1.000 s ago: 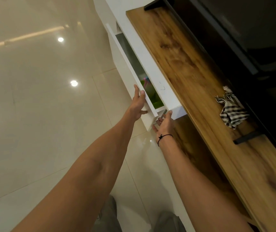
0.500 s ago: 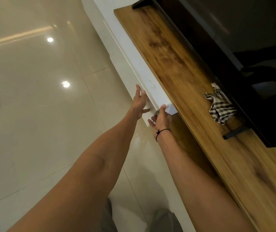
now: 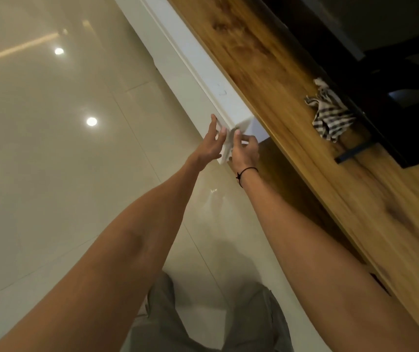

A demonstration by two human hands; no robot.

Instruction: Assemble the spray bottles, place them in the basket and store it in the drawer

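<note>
The white drawer (image 3: 190, 80) of the low cabinet sits pushed in flush, so the basket and spray bottles are hidden. My left hand (image 3: 212, 144) lies flat against the drawer front near its right end, fingers spread and holding nothing. My right hand (image 3: 245, 148), a black cord on its wrist, touches the drawer's right corner with loosely curled fingers and grips nothing.
A wooden top (image 3: 292, 102) runs along the cabinet under a black TV (image 3: 393, 59) on black feet. A checked cloth (image 3: 330, 115) lies crumpled on the wood. Glossy pale floor tiles (image 3: 63, 161) fill the left side. My grey trousers (image 3: 203, 326) show below.
The drawer was open with green contents showing one second ago; it has slid shut. Both hands followed the front inward and stay at its right end.
</note>
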